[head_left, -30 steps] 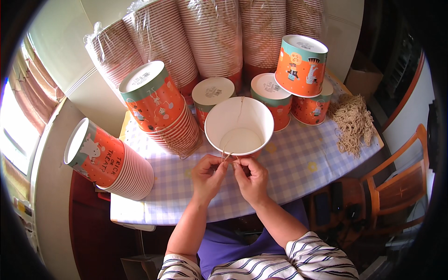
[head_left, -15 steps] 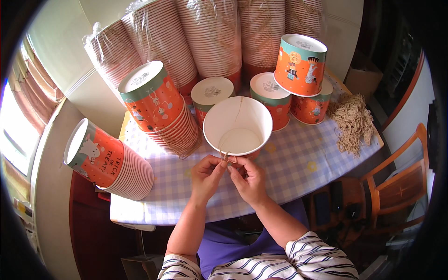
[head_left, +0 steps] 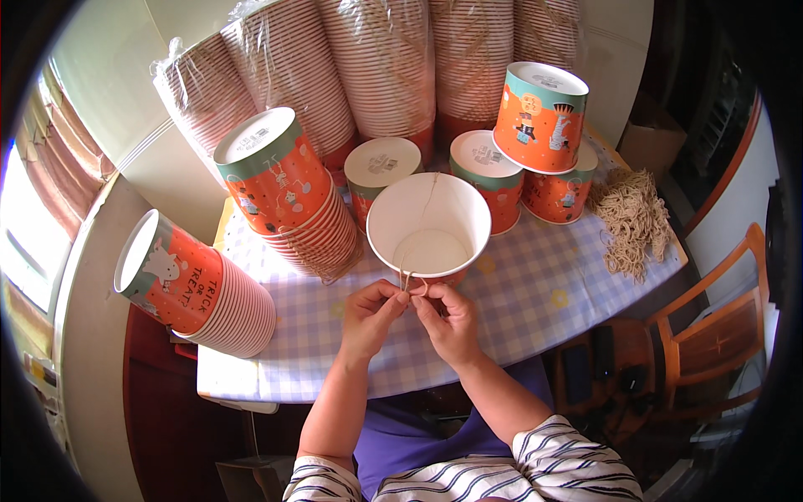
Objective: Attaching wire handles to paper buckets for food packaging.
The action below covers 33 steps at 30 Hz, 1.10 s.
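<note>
An open paper bucket (head_left: 429, 224), white inside and orange outside, stands upright on the checked tablecloth in front of me. A thin tan string (head_left: 416, 251) runs across its inside down to the near rim. My left hand (head_left: 372, 316) and my right hand (head_left: 447, 322) meet at that near rim, fingertips pinched together on the string's end. Both hands rest just above the cloth, touching each other.
Stacks of orange printed buckets lie tilted at the left (head_left: 196, 289) and centre left (head_left: 293, 201). Upside-down buckets (head_left: 539, 117) stand behind. Wrapped stacks (head_left: 376, 67) line the wall. A pile of tan strings (head_left: 631, 222) lies at the right of the table (head_left: 535, 293). A wooden chair (head_left: 711, 335) stands to the right.
My fingertips have stayed at the bucket's near rim and shifted slightly on the string. The bucket and the stacks have not moved.
</note>
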Available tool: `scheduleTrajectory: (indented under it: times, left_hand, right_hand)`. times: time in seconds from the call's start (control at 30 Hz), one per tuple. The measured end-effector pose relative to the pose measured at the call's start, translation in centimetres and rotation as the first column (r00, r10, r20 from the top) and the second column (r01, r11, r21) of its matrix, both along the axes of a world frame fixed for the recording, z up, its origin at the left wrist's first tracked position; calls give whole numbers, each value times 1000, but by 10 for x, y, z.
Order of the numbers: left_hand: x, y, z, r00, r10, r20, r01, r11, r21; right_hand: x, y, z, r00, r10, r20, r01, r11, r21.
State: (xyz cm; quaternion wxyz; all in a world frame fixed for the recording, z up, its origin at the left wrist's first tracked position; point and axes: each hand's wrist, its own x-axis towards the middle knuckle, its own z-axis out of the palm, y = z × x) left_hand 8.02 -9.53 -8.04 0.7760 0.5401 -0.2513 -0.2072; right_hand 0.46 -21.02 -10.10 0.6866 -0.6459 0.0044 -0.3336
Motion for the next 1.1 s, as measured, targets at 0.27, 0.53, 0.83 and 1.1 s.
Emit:
scheduleTrajectory:
  times: [0.27,0.53,0.83,1.1]
  left_hand:
    - [4,4,-5,998,32,45,-32,999,8]
    - [-3,4,7,443,341,829,-519,852,-72]
    - [-1,-7,7,280,269,922,-592,804,-54]
    - [0,-6,6,319,273,908,-583,812,-40]
  right_hand:
    - [1,1,0,998,-68,4,68,998,10]
    - [1,0,0,994,-109,-22,108,994,-16]
    - [2,3,4,995,-81,53,82,997,-11]
    - [3,3,3,994,-76,81,77,997,-7]
